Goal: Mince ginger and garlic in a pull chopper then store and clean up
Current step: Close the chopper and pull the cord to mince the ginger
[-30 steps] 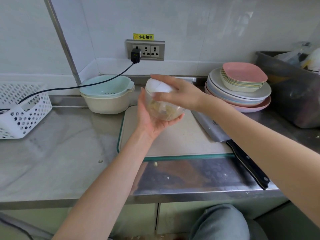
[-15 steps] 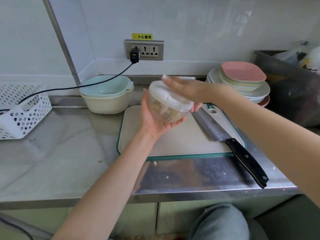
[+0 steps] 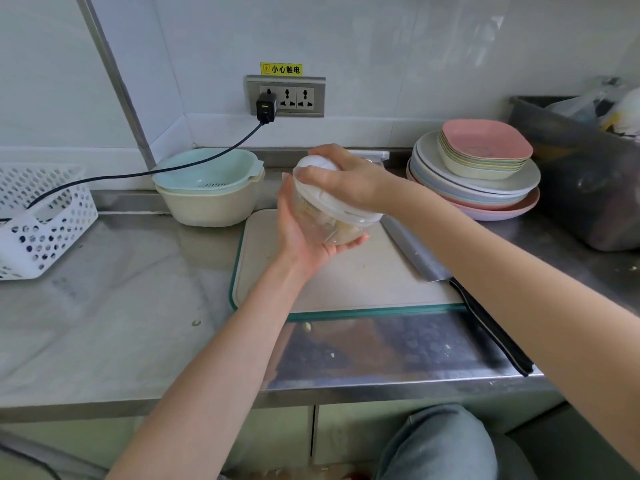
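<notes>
Steel bench (image 3: pixel 104 306) across the whole view. Cutting board (image 3: pixel 363 285) at centre, knife (image 3: pixel 485 320) along its right edge, handle toward the near side. Stacked plates (image 3: pixel 474 188) far right; nested bowls (image 3: pixel 207 188) far left of the board. Pull chopper (image 3: pixel 332 209) held tilted in the air above the board's far part, pale mince inside. Left hand (image 3: pixel 304 237) cupped under the clear bowl, fingers curled round it. Right hand (image 3: pixel 349 178) on the white lid, fingers wrapped over its top.
</notes>
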